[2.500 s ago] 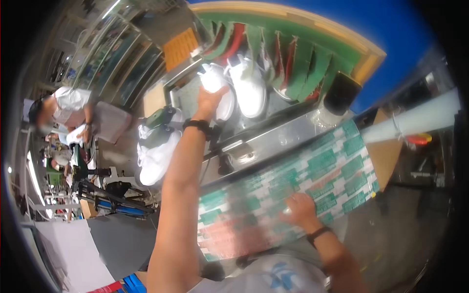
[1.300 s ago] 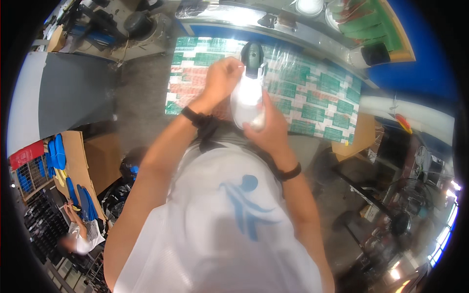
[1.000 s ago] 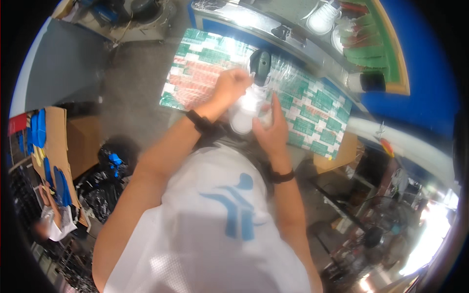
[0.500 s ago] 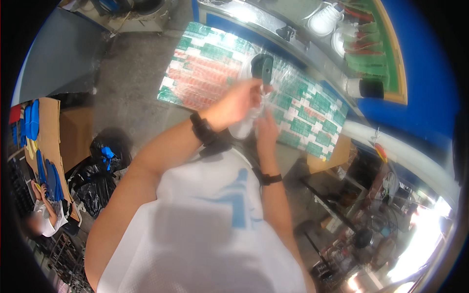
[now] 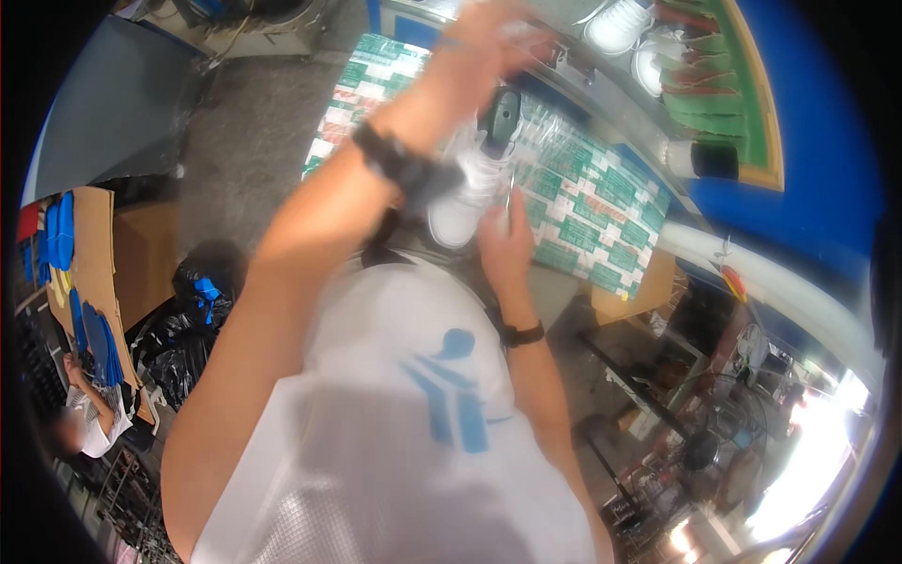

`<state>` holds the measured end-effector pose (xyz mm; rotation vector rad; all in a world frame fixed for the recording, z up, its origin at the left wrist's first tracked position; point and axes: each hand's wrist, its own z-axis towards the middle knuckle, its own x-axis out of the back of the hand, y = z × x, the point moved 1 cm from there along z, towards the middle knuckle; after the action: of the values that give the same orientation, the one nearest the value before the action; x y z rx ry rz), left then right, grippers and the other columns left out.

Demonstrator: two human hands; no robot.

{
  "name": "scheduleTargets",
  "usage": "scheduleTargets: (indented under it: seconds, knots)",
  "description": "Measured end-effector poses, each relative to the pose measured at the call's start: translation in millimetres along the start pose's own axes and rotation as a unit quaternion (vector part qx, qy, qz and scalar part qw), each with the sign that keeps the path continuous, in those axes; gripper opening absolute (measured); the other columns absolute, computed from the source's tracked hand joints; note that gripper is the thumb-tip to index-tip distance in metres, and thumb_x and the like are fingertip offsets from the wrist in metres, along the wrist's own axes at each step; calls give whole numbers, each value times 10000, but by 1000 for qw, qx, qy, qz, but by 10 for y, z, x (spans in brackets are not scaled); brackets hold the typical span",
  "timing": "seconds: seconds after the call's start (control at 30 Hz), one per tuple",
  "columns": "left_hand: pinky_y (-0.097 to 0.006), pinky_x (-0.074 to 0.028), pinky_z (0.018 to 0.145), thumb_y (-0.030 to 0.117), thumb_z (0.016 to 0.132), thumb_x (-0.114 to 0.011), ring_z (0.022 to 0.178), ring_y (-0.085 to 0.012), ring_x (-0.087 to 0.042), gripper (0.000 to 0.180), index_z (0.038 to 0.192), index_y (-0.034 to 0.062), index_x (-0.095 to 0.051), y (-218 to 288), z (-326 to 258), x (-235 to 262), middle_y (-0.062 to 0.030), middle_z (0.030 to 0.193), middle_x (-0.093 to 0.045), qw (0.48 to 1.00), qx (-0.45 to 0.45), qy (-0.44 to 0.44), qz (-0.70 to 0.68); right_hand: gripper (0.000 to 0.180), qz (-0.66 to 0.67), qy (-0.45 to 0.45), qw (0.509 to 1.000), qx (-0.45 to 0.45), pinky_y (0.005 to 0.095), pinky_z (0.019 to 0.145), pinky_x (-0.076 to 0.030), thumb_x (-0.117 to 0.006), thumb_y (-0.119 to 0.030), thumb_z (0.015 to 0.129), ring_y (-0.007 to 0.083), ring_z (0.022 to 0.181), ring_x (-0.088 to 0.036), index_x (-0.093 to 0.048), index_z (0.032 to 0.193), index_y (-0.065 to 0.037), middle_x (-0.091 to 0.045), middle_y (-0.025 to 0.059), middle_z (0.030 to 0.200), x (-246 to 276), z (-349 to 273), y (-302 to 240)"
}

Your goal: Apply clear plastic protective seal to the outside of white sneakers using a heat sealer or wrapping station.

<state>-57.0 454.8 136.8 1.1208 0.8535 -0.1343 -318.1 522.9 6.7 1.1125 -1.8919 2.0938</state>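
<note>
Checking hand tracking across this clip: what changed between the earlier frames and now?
The left hand reached to the white shoes on the conveyor, brought one white shoe to the chest, and now has lifted off it, raised and blurred above. The right hand came off the patterned table and took hold of the shoe; its grip stays on. The shoes on the conveyor stayed put.

Grey concrete floor point(image 5: 235, 150) under me. My bench point(image 5: 601, 226) is covered in green and white printed sheets. Beyond it, a blue wall point(image 5: 817, 160) and a green rack point(image 5: 714, 85) with a wooden frame. Cardboard box point(image 5: 141, 254) and black bags point(image 5: 188, 329) at my left. Strong glare point(image 5: 808, 470) at lower right, over cluttered stands.
</note>
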Motion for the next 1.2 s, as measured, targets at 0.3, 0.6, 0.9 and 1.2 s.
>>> scheduleTargets:
  seconds: [0.3, 0.6, 0.9, 1.2]
  knots:
    - [-404, -549, 1158, 283, 840, -943, 1389, -306, -667, 933, 1654, 76, -538, -171, 87, 501, -178, 1564, -659, 725, 245, -342, 546, 1029, -209, -33, 933, 290, 476, 843, -564, -914, -299, 774, 371, 961, -703, -476, 1622, 85, -711, 175, 1063, 14, 288, -520]
    - [-463, -525, 1202, 199, 863, -921, 1458, -397, -605, 807, 1603, 141, -605, -476, -4, 817, -178, 1689, -545, 752, 142, -327, 554, 884, -129, -103, 971, 171, 477, 916, -592, -884, -321, 842, 401, 997, -744, -563, 1537, 122, -750, 224, 1096, 13, 334, -793]
    - [-462, -536, 1177, 234, 812, -969, 1429, -380, -637, 803, 1542, 125, -654, -514, 80, 833, -176, 1606, -630, 742, 109, -353, 559, 638, 89, -232, 968, 25, 409, 978, -583, -775, -268, 962, 278, 1120, -769, -648, 1460, 111, -790, 260, 1206, -2, 403, -942]
    - [-471, -473, 1242, 318, 922, -929, 1513, -341, -572, 895, 1689, 126, -509, -504, 122, 971, -220, 1744, -472, 770, 182, -368, 488, 713, 146, -345, 927, -11, 452, 999, -589, -822, -340, 917, 397, 1099, -773, -654, 1497, 39, -790, 263, 1189, 297, 58, -777]
